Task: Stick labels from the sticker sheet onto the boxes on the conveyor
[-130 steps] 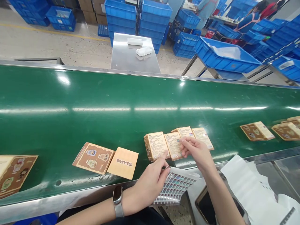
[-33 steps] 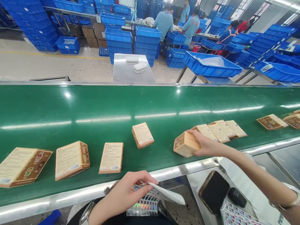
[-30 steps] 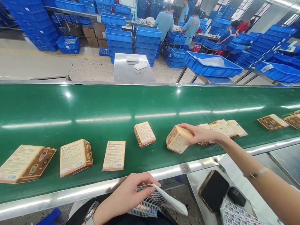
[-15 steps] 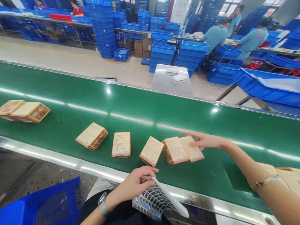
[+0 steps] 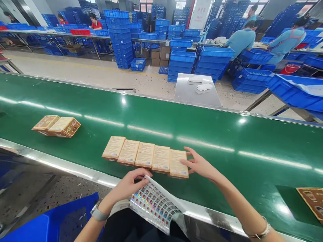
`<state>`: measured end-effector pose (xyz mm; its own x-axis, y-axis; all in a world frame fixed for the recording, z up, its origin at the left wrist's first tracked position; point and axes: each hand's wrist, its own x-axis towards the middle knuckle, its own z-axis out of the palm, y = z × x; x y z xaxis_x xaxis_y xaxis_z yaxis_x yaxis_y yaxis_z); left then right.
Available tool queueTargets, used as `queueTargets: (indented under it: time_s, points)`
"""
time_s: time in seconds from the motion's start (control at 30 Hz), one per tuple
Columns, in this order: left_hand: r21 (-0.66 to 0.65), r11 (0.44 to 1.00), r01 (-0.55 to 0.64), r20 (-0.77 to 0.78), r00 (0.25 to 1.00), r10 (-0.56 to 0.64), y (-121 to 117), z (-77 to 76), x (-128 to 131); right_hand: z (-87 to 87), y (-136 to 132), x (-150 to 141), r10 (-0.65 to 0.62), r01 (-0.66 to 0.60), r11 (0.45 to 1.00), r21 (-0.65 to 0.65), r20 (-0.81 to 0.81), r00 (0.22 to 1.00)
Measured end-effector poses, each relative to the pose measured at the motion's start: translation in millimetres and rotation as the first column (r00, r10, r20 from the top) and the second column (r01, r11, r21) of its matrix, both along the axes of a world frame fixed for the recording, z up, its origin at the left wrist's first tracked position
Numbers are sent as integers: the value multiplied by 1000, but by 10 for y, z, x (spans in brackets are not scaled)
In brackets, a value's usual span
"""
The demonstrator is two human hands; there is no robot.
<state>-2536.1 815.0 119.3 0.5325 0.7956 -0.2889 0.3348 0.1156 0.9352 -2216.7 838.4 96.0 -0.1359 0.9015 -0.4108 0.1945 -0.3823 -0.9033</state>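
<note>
Our right hand [image 5: 200, 165] is loosely open, thumb and fingers spread around the right edge of the end carton [image 5: 178, 164], touching it without closing into a firm grip. Half a second ago the small printed cartons lay scattered, with gaps between some and uneven angles; now five form one slightly slanting row [image 5: 145, 154] on the green conveyor belt [image 5: 146, 116], side against side. Their text panels all face up with the barcodes toward us, so we judge that each panel is now easy to see and reach in turn. Our left hand [image 5: 127, 185] stays pinched on the edge of the shiny sticker sheet [image 5: 153, 204], which curls down over our lap just in front of the row. Two more cartons [image 5: 60, 125] sit together farther left, apart from the five, and a brown carton [image 5: 312, 201] shows at the far right.
</note>
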Motion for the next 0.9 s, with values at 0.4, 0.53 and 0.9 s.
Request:
queueTargets:
  time_s: [0.4,0.53,0.9]
  points:
    - [-32,977,-211,-18,978,210,192,519,-496,614,-675,-682,47,-30,900,435,-27,999]
    - [505,853,-129,-208,941,265,257,679,-197,651,-712,-698,-92,92,896,434,-22,996]
    - [569,744,352,-332,925,-183,223,622,860,693,-815,-357,-127,-112,830,546,382,916]
